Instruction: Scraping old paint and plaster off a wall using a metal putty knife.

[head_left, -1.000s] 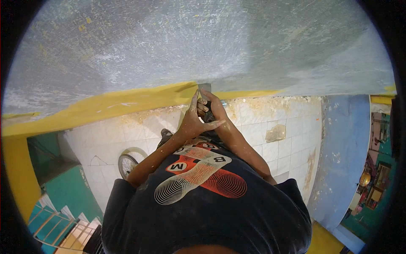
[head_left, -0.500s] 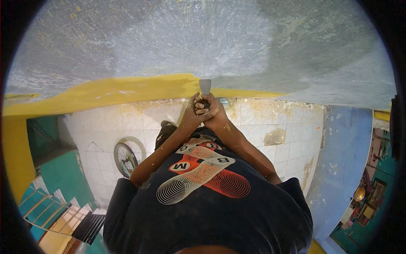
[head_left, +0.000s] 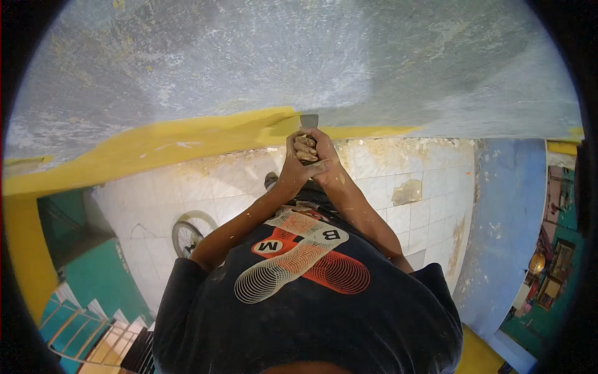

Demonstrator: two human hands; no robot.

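Observation:
A scraper point(head_left: 309, 121) with a flat grey metal blade meets the wall point(head_left: 212, 62) at the edge between yellow paint and bared grey plaster. My left hand point(head_left: 296, 163) and my right hand point(head_left: 328, 157) are clasped together round its handle, both closed. Pale dust or paint coats the curled fingers. The handle itself is hidden inside the grip. A yellow paint strip point(head_left: 205, 134) runs along the wall to the left of the blade, and a thinner one continues to the right.
Below lies a white tiled floor point(head_left: 243, 181) with a broken brownish patch point(head_left: 407, 192) on the right. A bicycle wheel point(head_left: 186, 237) shows beyond my left forearm. Stairs with a metal railing point(head_left: 75, 324) are at lower left. A blue wall point(head_left: 501, 218) borders the right.
The scraper blade has shifted slightly to the right along the paint edge. My hands have closed more tightly together and moved a little nearer the wall.

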